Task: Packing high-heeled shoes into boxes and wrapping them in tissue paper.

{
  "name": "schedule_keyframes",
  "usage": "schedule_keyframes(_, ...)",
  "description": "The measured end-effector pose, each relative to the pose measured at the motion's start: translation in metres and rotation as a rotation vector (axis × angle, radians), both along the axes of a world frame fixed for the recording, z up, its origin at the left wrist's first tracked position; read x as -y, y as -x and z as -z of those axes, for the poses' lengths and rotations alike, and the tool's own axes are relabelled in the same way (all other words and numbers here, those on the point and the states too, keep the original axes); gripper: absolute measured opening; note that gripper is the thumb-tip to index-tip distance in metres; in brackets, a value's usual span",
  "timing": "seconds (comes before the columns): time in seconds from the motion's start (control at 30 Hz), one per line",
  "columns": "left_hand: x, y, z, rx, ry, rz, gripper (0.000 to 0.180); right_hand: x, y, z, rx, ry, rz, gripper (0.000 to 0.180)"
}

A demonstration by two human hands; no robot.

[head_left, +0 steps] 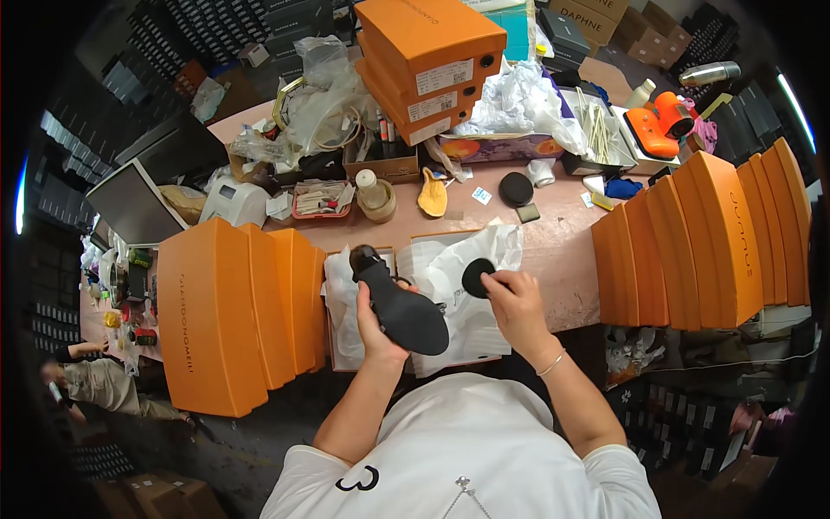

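Note:
My left hand is closed round a black heeled shoe, its dark sole turned up toward me and the heel pointing away. In my right hand a round black pad is pinched at its edge, a little to the right of the shoe and apart from it. Beneath both hands lies an opened shoe box with white tissue paper spread over it, some of it crumpled at the left. The shoe's upper is mostly hidden behind the sole.
Rows of orange shoe boxes flank me at left and right. More orange boxes are stacked at the back. Behind the work area lie a second round black pad, a yellow cloth and a white bottle. Another person is at far left.

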State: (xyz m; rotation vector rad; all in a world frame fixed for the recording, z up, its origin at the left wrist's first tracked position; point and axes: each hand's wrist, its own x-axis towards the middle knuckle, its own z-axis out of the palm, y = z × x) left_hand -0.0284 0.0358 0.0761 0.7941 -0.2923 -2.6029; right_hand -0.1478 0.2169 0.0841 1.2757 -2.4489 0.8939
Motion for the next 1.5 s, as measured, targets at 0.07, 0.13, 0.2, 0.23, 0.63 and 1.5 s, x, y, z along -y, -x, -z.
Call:
schedule_keyframes(0.07, -0.005, 0.003, 0.002, -0.016, 0.144, 0.063, 0.056, 0.017, -0.032, -0.023, 0.182, 0.194, -0.268, 0.026)
schedule_keyframes(0.13, -0.012, -0.001, 0.010, -0.042, 0.202, 0.097, 0.063, 0.044, -0.060, -0.044, -0.033, 0.158, -0.442, 0.032)
schedule_keyframes(0.2, -0.010, -0.001, 0.005, -0.071, 0.122, 0.048, 0.065, 0.035, -0.038, -0.025, 0.031, 0.168, -0.334, 0.031)
schedule_keyframes(0.23, -0.009, -0.002, -0.002, -0.017, 0.304, 0.120, 0.065, 0.024, -0.018, -0.008, 0.013, 0.123, -0.211, 0.032)
schedule_keyframes(0.63, -0.015, -0.015, 0.016, -0.016, 0.248, 0.296, 0.065, 0.035, -0.035, -0.035, 0.078, 0.203, -0.416, 0.033)
schedule_keyframes(1.5, -0.018, -0.050, 0.044, 0.009, 0.375, 0.359, 0.065, 0.029, -0.016, 0.024, 0.134, 0.011, -0.353, 0.040)
